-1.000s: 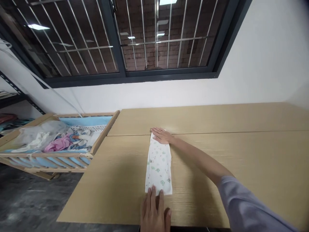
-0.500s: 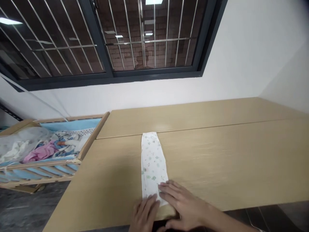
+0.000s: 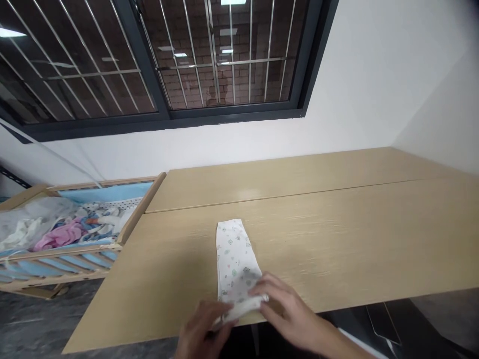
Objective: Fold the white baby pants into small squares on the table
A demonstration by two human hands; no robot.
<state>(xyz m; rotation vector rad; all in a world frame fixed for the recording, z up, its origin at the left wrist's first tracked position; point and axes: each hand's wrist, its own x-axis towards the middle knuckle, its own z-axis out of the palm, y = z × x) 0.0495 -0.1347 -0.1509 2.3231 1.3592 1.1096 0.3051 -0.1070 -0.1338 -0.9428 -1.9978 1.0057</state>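
A narrow white cloth with small green prints point(image 3: 235, 257) lies lengthwise on the wooden table point(image 3: 337, 234), its near end lifted off the surface. My left hand point(image 3: 200, 331) pinches that near end from the left at the table's front edge. My right hand point(image 3: 288, 311) grips the same end from the right, fingers curled over the fabric. The far end of the cloth rests flat on the table.
A wooden baby cot point(image 3: 75, 234) with blue lining holds a heap of small clothes point(image 3: 56, 229) at the left, against the table. A barred window point(image 3: 168, 60) and white wall stand behind. Dark floor shows below the table's front edge.
My right hand came back from the cloth's far end to its near end. Both hands now hold the near end raised, and the cloth has slid toward me.
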